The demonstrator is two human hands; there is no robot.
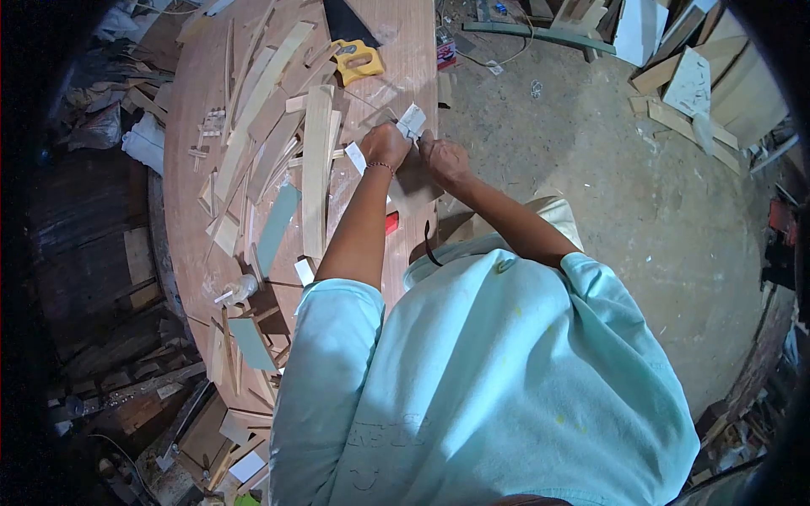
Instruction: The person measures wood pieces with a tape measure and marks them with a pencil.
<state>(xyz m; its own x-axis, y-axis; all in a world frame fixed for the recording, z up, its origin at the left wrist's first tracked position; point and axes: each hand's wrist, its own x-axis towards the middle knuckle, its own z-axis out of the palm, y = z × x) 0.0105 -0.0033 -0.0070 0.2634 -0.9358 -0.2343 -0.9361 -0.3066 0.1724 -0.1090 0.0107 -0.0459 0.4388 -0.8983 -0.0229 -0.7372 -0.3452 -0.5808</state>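
Observation:
My left hand [386,146] is closed at the right edge of the wooden workbench, its fingers round a small white piece [412,121] that sticks out past them. Close beside it, my right hand [445,158] is also closed, its fingertips near the lower end of that piece. What the right fingers grip is too small to make out. A white strip [355,157] lies by my left wrist. Farther up the bench rests a handsaw with a yellow handle [358,62] and a dark blade.
Long pale wood strips [317,169] and grey-green boards [278,229] cover the bench [190,169]. A clear container [241,288] stands at its left side. A red object [391,222] lies by my left forearm. Board offcuts [690,84] lean at the upper right, above the concrete floor [574,160].

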